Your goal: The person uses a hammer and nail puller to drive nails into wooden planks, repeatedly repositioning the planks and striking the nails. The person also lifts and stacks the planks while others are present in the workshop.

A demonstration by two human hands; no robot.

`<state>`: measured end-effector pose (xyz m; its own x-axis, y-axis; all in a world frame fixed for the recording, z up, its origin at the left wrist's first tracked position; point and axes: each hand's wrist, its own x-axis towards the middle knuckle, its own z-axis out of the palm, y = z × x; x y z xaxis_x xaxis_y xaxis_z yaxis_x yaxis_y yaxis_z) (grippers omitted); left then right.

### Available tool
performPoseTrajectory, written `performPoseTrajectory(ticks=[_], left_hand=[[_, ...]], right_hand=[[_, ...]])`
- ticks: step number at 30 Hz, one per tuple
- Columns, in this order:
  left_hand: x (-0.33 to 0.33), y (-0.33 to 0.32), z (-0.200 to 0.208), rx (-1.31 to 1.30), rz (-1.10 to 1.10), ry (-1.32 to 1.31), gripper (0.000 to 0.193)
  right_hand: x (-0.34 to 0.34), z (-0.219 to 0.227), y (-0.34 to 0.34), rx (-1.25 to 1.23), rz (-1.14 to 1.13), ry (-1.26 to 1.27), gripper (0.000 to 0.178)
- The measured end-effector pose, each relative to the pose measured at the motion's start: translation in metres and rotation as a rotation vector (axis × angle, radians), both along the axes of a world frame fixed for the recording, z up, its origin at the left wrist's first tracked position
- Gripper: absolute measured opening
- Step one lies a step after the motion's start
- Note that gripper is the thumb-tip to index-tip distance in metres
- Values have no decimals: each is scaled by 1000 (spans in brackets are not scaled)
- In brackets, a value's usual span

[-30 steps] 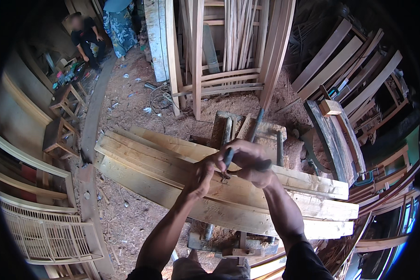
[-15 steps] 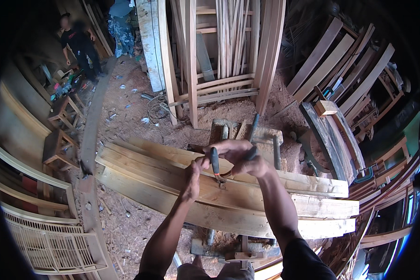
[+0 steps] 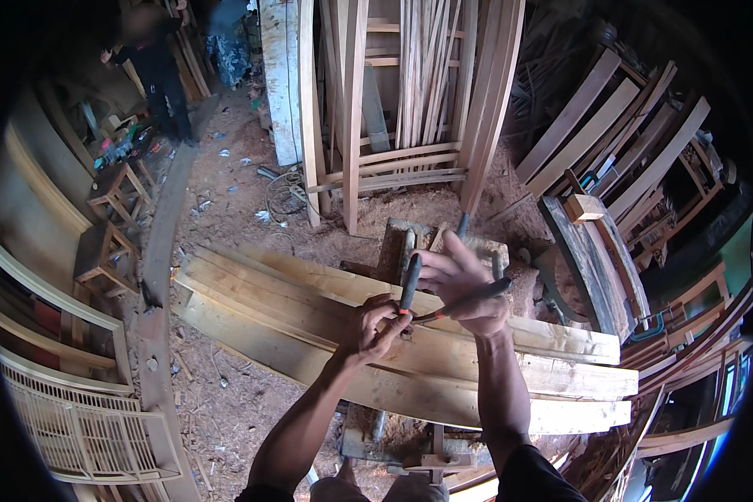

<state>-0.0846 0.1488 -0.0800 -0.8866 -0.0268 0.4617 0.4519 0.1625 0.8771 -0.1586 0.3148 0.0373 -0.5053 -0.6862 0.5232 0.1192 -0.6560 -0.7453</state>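
Observation:
My left hand (image 3: pixel 379 329) is closed around the head end of a pair of pincers (image 3: pixel 411 283) with dark grips and orange-red bands, just over the boards. The two handles are spread wide, one pointing up and the other slanting to the right. Against that slanted handle is my right hand (image 3: pixel 463 284), its fingers spread and blurred; it does not wrap around the grip. The jaws are hidden behind my left fingers. Below both hands lie several long, curved, pale wooden boards (image 3: pixel 293 343), side by side.
A rough wooden bench (image 3: pixel 364 439) supports the boards. Tall timber frames (image 3: pixel 354 125) stand ahead. At right are a dark plank (image 3: pixel 573 251) with a small wood block (image 3: pixel 584 208) and leaning boards (image 3: pixel 573 117). Stools (image 3: pixel 105 255) stand left; another person (image 3: pixel 157 71) is farther back.
The pincers have lifted off the board and their handles have opened. My left hand has moved from a handle to the head. My right fingers have spread. The other person has raised their arms.

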Motion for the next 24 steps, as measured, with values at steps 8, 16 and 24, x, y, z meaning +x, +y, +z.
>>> performPoseTrajectory(ticks=[8, 16, 24], left_hand=[[11, -2, 11, -78, -46, -161, 31], [15, -5, 25, -93, -76, -41, 43], [15, -9, -2, 171, -132, -134, 49]], right_hand=[[-8, 2, -5, 235, 113, 54, 90], [0, 7, -12, 352, 68, 68, 59], [12, 33, -34, 493, 111, 271, 27]])
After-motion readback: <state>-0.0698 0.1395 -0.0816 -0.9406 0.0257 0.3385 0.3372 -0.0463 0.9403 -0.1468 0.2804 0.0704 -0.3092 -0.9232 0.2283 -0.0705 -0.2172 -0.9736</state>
